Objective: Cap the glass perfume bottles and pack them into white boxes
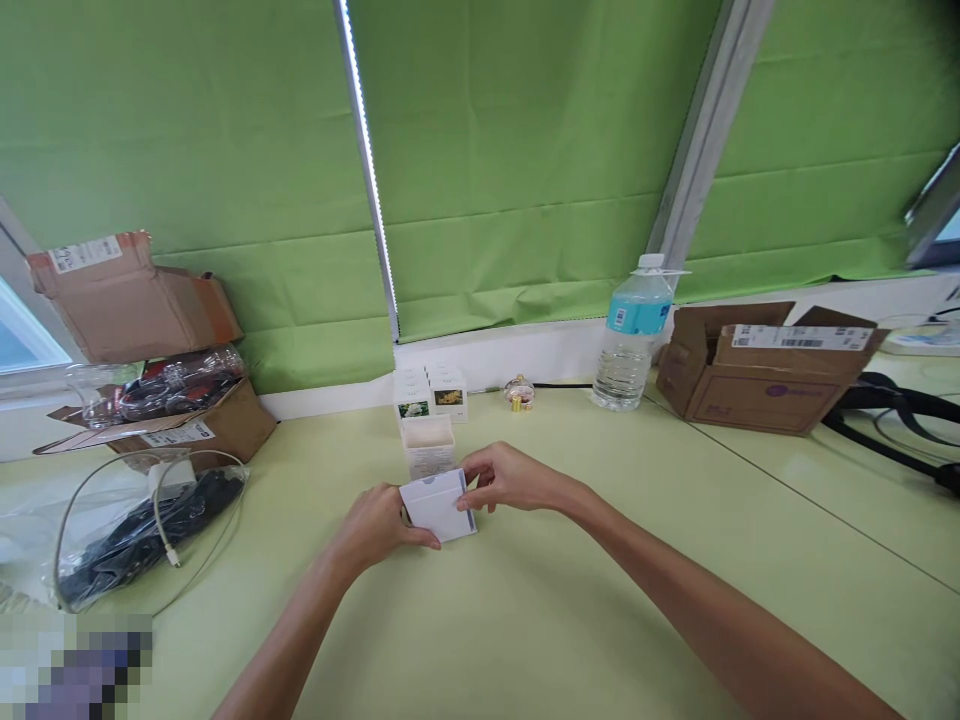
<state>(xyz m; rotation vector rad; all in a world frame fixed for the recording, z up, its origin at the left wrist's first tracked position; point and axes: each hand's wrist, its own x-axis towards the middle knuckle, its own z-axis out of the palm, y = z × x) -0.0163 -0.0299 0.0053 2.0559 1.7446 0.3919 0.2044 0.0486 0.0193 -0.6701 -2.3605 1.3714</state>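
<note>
Between my two hands is a small white box (437, 508), tilted, with a grey strip along its right edge and a half-round notch at its top. My left hand (379, 528) grips its left side, thumb along the lower edge. On the right edge, my right hand (504, 478) pinches the box between thumb and fingers. Just behind stands an open-topped whitish container (429, 447) with small print on its front. Farther back, several small white boxes with flower pictures (448, 397) stand in rows against the wall.
A small glass jar (519, 390) with gold-coloured pieces sits near the wall. Right of it stand a large water bottle (631, 335) and an open cardboard box (772, 375). At left are stacked cardboard boxes (142, 300) and a bagged black item (150, 530) with a pale cable.
</note>
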